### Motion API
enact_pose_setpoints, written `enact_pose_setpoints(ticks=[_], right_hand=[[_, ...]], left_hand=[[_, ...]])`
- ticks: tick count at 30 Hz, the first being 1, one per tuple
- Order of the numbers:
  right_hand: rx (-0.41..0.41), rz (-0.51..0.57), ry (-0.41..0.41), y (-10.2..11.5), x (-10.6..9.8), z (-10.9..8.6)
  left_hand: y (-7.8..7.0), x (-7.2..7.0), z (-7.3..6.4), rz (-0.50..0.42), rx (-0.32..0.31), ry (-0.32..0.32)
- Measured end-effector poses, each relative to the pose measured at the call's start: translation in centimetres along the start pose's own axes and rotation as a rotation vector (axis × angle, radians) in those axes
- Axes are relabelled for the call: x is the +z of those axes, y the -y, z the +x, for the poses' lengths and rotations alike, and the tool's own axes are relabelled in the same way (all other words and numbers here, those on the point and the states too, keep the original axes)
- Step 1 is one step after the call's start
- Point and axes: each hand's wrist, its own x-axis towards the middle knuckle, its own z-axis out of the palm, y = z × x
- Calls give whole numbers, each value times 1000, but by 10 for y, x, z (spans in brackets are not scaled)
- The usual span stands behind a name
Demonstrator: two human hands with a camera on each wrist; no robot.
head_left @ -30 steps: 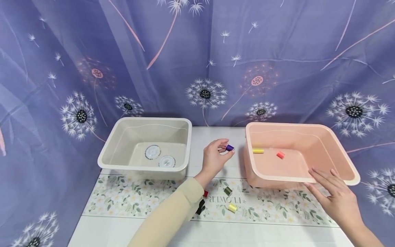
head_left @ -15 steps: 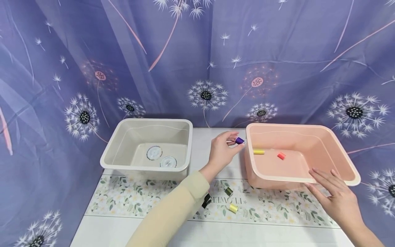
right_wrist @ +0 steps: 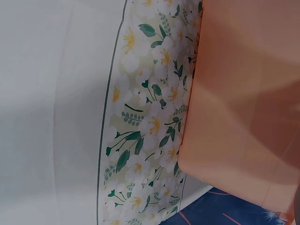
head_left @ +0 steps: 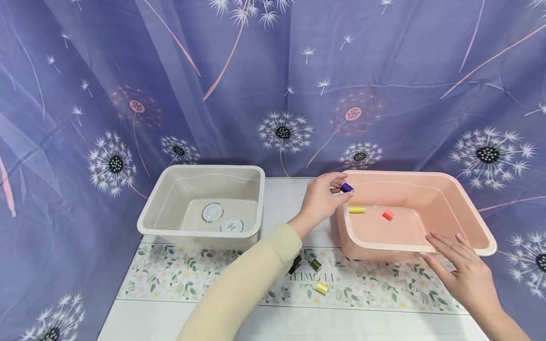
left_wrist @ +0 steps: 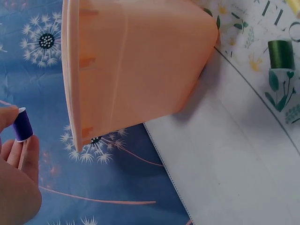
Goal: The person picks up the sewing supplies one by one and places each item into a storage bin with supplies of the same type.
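Note:
My left hand (head_left: pixel 322 196) pinches a small purple spool of thread (head_left: pixel 347 188) between thumb and fingers, at the left rim of the pink bin (head_left: pixel 384 246). In the left wrist view the purple spool (left_wrist: pixel 22 125) sits upright between the fingertips, beside the bin's outer wall (left_wrist: pixel 140 56). My right hand (head_left: pixel 462 270) rests with straight fingers on the near right rim of that bin. Inside the bin lie a yellow spool (head_left: pixel 356 209) and a red spool (head_left: pixel 388 215).
A grey bin (head_left: pixel 200 232) at left holds two round pin wheels (head_left: pixel 212 212). On the table lie a dark green spool (head_left: pixel 315 264), a yellow spool (head_left: pixel 322 288) and black spools (head_left: pixel 295 264), partly hidden by the left sleeve. A purple curtain (head_left: pixel 239 94) hangs behind.
My left hand has carried the purple spool rightward and slightly up, from between the bins to the pink bin's left rim. The right hand has stayed in place.

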Motion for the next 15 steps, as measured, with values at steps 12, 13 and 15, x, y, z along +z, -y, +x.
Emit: enact_pose_setpoints(ticks=[12, 13, 15], right_hand=[[8, 4, 1, 1, -3, 0], [7, 4, 0, 1, -3, 0], [4, 3, -5, 2, -2, 0]], left_hand=[[-4, 14, 22, 7, -15, 138], [-4, 14, 24, 4, -18, 153], [-4, 16, 27, 20, -23, 177]])
